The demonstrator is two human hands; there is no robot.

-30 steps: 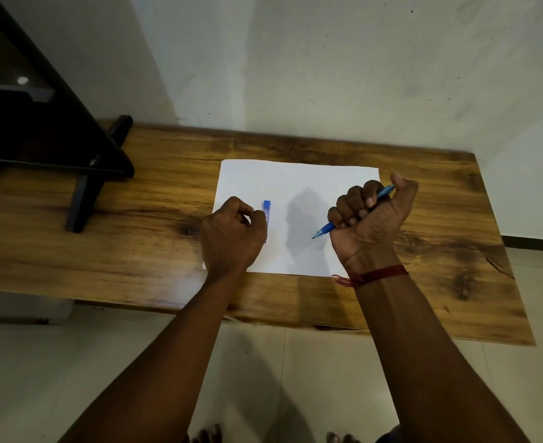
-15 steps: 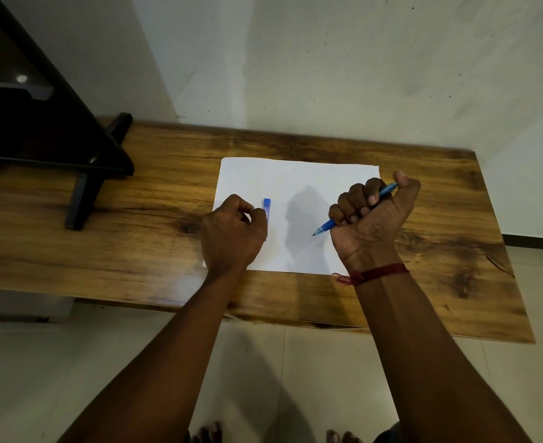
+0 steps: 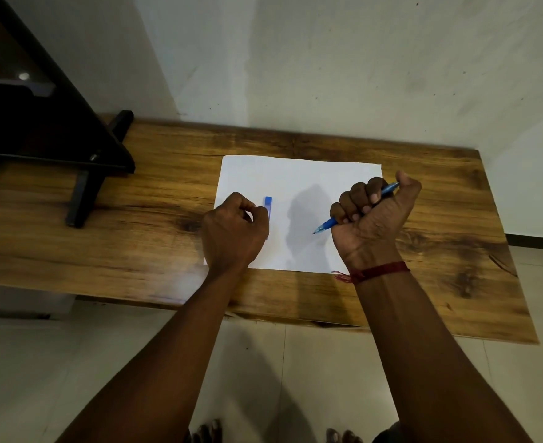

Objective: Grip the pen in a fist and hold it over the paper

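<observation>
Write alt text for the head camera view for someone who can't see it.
A person's right hand grips an uncapped blue pen in its fist, tip pointing down over a white sheet of paper, while the left hand holds the blue pen cap. The paper lies on a wooden table against a pale wall.

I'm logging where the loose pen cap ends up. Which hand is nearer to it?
Left. The left hand pinches the blue pen cap over the paper; the right hand, gripping the pen, is well off to its right.
</observation>
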